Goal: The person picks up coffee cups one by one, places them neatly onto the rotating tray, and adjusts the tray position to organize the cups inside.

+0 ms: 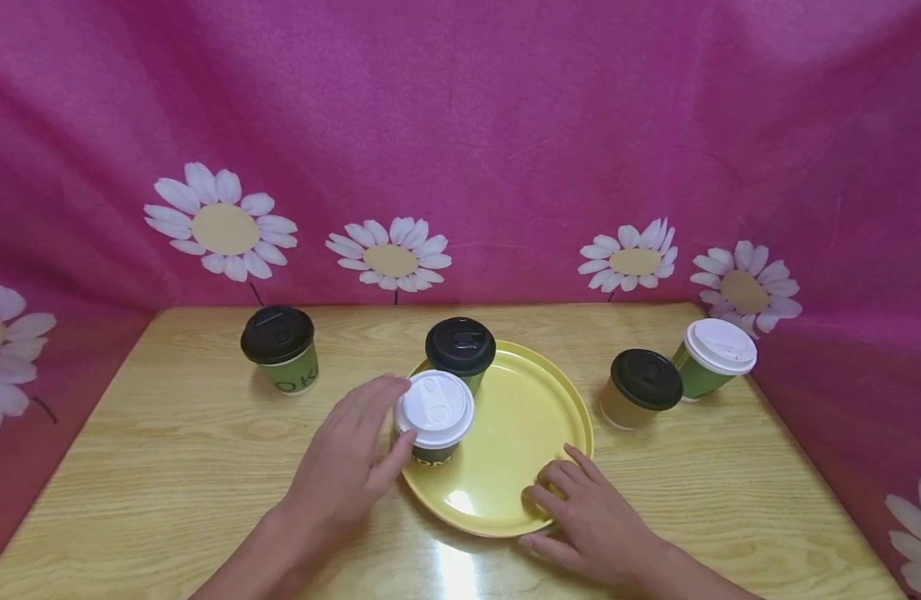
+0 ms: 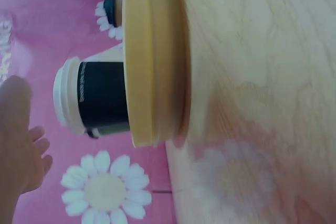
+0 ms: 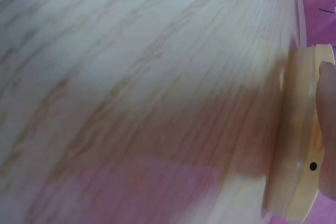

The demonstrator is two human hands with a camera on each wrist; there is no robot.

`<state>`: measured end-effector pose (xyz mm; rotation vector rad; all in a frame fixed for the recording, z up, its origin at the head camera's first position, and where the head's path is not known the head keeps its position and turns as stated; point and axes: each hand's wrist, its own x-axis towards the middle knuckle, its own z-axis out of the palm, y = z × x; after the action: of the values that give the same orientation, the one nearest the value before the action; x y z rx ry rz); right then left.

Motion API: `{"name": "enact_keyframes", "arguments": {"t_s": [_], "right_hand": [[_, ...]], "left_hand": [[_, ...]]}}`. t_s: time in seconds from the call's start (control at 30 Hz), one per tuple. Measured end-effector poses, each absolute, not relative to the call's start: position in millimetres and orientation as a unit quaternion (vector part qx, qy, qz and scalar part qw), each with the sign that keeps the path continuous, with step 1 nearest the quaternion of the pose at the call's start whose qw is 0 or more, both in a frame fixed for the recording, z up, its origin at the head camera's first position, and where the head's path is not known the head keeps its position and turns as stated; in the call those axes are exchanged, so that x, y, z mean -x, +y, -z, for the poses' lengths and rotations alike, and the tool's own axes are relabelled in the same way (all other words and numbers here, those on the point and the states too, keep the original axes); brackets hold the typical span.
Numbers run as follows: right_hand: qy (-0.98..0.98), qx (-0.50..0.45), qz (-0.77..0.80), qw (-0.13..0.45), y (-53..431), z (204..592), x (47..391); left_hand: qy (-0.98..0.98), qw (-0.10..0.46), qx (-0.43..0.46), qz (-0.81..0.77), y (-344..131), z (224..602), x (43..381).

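A dark paper coffee cup with a white lid (image 1: 434,408) stands upright on the left side of a round yellow tray (image 1: 520,433). My left hand (image 1: 347,446) is beside this cup, its fingers along the left of the lid and the thumb in front. In the left wrist view, a gap shows between the hand (image 2: 21,135) and the cup (image 2: 102,95). Just behind it on the tray is a black-lidded green cup (image 1: 462,346), partly hidden. My right hand (image 1: 591,517) grips the tray's near right rim, fingers over the inside and thumb outside.
On the wooden table (image 1: 167,467), a green cup with a black lid (image 1: 280,350) stands at the left. To the right of the tray are a brown cup with a black lid (image 1: 640,387) and a green cup with a white lid (image 1: 713,358). A pink flowered cloth (image 1: 460,150) encloses the table's back and sides.
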<state>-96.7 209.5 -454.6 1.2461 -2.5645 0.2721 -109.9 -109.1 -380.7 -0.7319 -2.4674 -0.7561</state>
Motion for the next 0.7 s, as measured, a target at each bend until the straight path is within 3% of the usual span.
{"name": "enact_keyframes", "arguments": {"t_s": [0.27, 0.5, 0.7], "right_hand": [[-0.895, -0.416, -0.094, 0.133, 205, 454, 93], [-0.901, -0.406, -0.084, 0.130, 202, 455, 90], [-0.898, -0.405, -0.091, 0.145, 198, 455, 87]], "left_hand": [[-0.850, 0.327, 0.167, 0.378, -142, 383, 121], [-0.825, 0.323, 0.027, 0.463, -169, 388, 132], [-0.817, 0.332, -0.033, 0.469, -191, 397, 144]]}}
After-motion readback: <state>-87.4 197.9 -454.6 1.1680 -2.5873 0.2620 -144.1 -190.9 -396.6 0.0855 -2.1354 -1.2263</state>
